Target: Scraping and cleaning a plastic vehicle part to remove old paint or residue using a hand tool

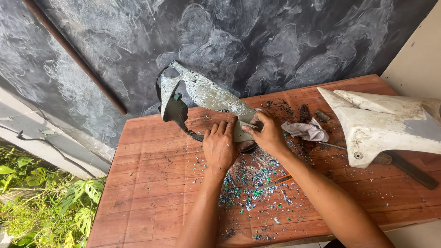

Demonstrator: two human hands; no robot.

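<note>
Head view: our left hand (219, 146) pins the grey panel (206, 95) flat near the tabletop's (151, 183) far edge; right fingers (257, 131) pinch its end, best kept steady.

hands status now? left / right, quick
Left hand: open, pressed flat on the grey scraped panel.
Right hand: closed, pinching a small piece against the panel's lower end; which piece cannot be told.
</note>
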